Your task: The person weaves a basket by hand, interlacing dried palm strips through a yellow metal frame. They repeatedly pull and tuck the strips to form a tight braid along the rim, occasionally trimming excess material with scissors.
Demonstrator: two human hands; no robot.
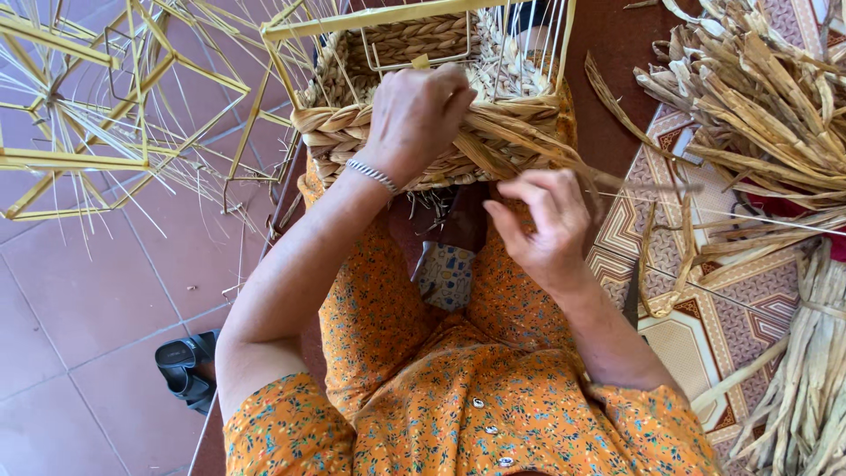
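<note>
The left hand (pixel 414 115) hides part of the woven basket (pixel 423 106), whose top the frame cuts off.
</note>
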